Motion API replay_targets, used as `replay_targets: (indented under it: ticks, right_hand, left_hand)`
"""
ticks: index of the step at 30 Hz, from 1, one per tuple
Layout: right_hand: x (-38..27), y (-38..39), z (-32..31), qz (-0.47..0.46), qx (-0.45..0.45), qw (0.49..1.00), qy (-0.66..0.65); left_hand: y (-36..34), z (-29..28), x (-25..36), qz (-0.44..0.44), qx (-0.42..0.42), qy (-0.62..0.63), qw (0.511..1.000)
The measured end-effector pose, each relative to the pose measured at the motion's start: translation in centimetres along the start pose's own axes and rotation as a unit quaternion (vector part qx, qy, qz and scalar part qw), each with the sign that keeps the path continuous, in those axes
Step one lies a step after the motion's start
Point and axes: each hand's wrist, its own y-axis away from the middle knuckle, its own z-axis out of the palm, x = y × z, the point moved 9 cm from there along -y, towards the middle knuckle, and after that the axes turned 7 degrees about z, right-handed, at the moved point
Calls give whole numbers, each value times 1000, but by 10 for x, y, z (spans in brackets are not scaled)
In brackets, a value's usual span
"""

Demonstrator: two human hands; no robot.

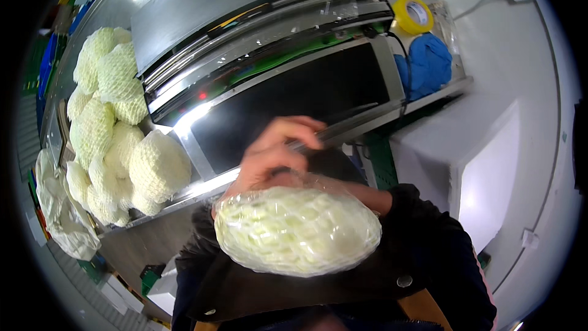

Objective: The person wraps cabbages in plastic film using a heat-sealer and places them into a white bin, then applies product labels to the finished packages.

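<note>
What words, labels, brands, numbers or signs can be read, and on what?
No text can be read with confidence.
Yellow tape roll: marks on its core, too small and blurred to read.
Film-wrapped pale bundle: no print visible.
Machine with the black plate: no legible text.

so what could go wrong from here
The wrapped bundle might slip: its clear plastic looks smooth and shiny.

The bare hand shows close to the machine's black panel in this view; if that panel is hot, which the picture can't tell, a touch could burn.

The netted pile reaches the counter's front edge, so a rounded piece could roll off if bumped.
</note>
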Motion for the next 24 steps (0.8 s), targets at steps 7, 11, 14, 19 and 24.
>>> replay_targets:
  ticks: [7,11,14,19,24]
  right_hand:
    - [25,146,-91,20,135,968,-212]
    - [-79,230,-130,-174,346,916,-106]
    - [-97,251,-118,-108,276,952,-70]
    - [54,381,-165,-218,537,661,-477]
    - [237,501,-180,-259,673,413,-556]
  left_hand:
    - [-31,91,5,-295,-109,513,799]
    - [-32,137,-11,-460,-68,650,601]
    - [-38,170,-13,-514,-48,678,522]
    - [-52,211,-25,-550,-98,605,567]
    - [-110,242,-31,-26,-358,-67,931]
